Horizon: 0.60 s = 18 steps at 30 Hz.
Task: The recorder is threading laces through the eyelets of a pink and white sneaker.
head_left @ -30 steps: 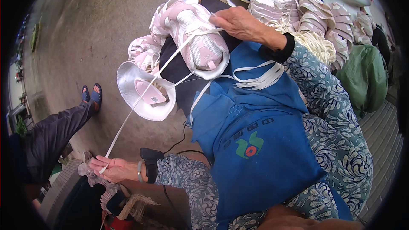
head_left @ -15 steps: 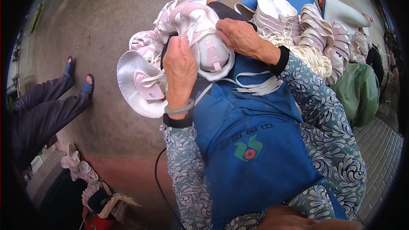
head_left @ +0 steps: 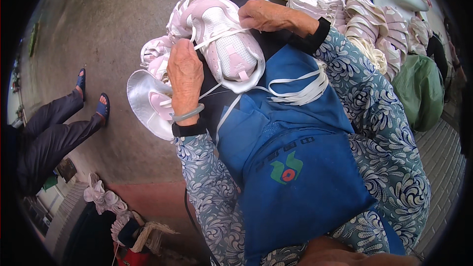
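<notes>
A pink and white shoe upper (head_left: 235,58) lies over my dark-clad knee, its mesh toe toward me. Across it runs a flat white shoelace (head_left: 220,36), stretched taut between my two hands. My left hand (head_left: 185,71) is closed, pinching the lace at the upper's left side. On the other side my right hand (head_left: 266,16) has its fingers closed around the lace's other end. More shoe uppers (head_left: 148,101) hang joined beyond and left of my left hand. A looped bundle of white laces (head_left: 301,91) rests on my blue apron (head_left: 315,187).
Stacked shoe uppers (head_left: 365,17) stand at the right, with a green bag (head_left: 419,93) nearer me. Another person's legs (head_left: 61,125) in blue sandals reach in from the left. At lower left are more uppers (head_left: 104,198) and a bundle of cream strands (head_left: 152,236).
My hands have moved apart and slightly away from me, the left one leftward, drawing the lace tight across the upper. The view has shifted a little.
</notes>
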Available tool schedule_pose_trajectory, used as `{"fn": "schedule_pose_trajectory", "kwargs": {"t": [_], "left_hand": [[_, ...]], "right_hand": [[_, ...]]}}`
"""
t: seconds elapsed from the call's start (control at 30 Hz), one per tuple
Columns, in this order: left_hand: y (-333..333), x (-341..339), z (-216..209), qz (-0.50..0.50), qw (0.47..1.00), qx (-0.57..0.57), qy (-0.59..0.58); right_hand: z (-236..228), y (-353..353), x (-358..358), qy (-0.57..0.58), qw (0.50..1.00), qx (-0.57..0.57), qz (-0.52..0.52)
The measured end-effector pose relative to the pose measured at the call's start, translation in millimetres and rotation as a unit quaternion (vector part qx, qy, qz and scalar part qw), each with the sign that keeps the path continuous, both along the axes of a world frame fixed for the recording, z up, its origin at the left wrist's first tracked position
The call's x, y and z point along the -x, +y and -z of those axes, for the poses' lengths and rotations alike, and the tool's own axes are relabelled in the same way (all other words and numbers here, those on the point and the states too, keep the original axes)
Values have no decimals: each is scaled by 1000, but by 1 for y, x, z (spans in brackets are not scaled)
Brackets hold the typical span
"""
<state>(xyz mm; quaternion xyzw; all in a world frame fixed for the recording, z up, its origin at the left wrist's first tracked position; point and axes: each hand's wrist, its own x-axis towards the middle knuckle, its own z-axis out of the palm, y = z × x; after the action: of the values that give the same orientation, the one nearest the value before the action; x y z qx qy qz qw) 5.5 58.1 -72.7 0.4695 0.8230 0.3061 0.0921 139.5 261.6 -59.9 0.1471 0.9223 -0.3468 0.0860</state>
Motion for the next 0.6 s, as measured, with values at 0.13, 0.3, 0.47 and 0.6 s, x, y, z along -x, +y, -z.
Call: {"fn": "schedule_pose_trajectory", "kwargs": {"t": [0.13,0.3,0.47,0.6], "left_hand": [[0,-4,16,31,998,21,47],[-13,-15,-31,-76,991,-56,-92],[-30,-21,-24,-39,979,95,-174],[-30,-21,-5,-49,984,29,-171]], "right_hand": [[-6,-7,-7,36,998,12,47],[-36,-17,-21,52,980,-123,147],[-60,-34,-34,28,984,128,119],[-20,-47,-56,125,990,38,60]]}}
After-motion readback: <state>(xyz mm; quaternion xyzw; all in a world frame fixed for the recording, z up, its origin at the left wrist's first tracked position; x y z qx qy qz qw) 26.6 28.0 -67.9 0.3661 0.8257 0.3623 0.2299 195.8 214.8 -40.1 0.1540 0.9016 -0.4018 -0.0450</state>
